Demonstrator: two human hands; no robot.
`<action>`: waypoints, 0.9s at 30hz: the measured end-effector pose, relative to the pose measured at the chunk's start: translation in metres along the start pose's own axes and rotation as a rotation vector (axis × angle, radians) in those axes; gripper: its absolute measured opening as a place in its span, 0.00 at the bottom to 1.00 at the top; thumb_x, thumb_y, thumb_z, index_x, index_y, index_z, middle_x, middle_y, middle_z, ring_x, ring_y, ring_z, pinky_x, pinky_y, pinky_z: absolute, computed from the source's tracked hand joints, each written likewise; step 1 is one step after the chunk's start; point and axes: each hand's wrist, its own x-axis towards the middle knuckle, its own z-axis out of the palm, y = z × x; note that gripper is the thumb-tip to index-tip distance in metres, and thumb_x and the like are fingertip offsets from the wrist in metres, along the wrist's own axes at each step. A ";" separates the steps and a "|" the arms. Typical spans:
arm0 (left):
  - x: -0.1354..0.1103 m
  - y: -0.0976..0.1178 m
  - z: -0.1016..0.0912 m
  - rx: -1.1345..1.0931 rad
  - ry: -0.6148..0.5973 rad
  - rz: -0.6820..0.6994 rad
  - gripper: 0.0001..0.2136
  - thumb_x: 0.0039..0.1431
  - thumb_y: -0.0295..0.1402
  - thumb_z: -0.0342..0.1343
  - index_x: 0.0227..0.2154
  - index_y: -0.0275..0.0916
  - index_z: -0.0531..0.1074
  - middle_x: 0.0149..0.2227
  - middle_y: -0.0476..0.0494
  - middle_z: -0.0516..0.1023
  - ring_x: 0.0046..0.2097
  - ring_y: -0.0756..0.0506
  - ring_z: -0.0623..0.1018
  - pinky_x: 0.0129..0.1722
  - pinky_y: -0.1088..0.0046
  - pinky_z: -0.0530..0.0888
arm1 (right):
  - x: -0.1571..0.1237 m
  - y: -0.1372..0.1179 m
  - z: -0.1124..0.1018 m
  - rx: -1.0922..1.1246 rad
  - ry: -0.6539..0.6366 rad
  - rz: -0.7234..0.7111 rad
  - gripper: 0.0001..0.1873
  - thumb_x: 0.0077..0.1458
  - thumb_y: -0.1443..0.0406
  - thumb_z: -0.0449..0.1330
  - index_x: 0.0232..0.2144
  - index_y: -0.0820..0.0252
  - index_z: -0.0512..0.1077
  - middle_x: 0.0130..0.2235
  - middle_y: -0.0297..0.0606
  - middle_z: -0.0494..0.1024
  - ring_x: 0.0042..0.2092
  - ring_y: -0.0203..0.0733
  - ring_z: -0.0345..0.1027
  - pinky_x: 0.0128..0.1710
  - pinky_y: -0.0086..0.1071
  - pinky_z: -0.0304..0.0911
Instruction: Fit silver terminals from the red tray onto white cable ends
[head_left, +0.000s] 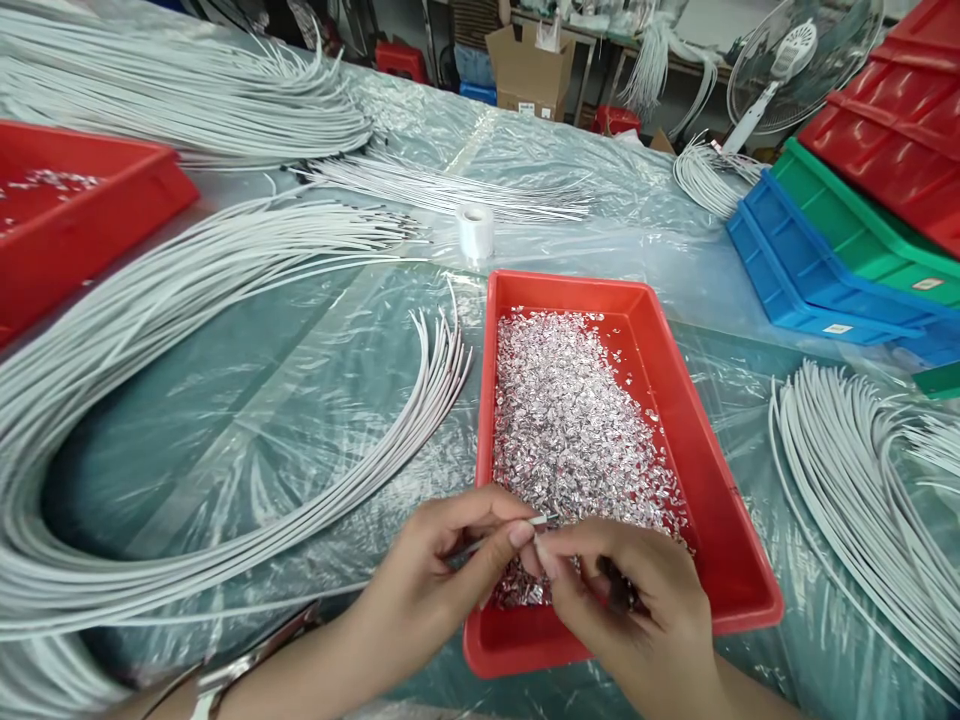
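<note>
Mid-fitting, lower centre of frame: left hand (442,580) pinched thin white cable end (480,545); right hand (637,610) pinched small silver terminal (541,519) above red plastic tray (720,500). Next, likely: align, push on squarely.

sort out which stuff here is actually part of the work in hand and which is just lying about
In use: left hand pinching a white cable end; right hand meeting it; red tray of silvery bits; white cable bundle.

Lying about: tape roll; stacked coloured trays; fan; cardboard box.
</note>
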 end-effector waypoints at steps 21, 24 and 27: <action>0.007 0.007 -0.006 -0.207 -0.155 -0.143 0.15 0.64 0.42 0.47 0.29 0.36 0.68 0.24 0.46 0.75 0.17 0.56 0.63 0.17 0.80 0.57 | 0.018 0.018 -0.033 -0.003 0.145 0.315 0.12 0.54 0.65 0.60 0.21 0.56 0.64 0.19 0.23 0.49 0.20 0.31 0.42 0.17 0.26 0.44; -0.005 0.005 -0.006 -0.265 -0.240 -0.189 0.15 0.65 0.42 0.46 0.30 0.36 0.67 0.22 0.48 0.75 0.16 0.57 0.61 0.16 0.81 0.54 | 0.019 0.024 -0.033 0.046 0.111 0.348 0.03 0.55 0.66 0.59 0.29 0.56 0.68 0.21 0.24 0.51 0.21 0.32 0.45 0.20 0.26 0.49; -0.032 -0.010 -0.004 -0.168 -0.336 -0.188 0.15 0.67 0.42 0.43 0.33 0.37 0.68 0.22 0.50 0.74 0.16 0.56 0.63 0.16 0.82 0.58 | 0.019 0.027 -0.033 0.085 0.062 0.357 0.08 0.55 0.67 0.57 0.39 0.56 0.69 0.23 0.24 0.53 0.23 0.32 0.48 0.23 0.27 0.53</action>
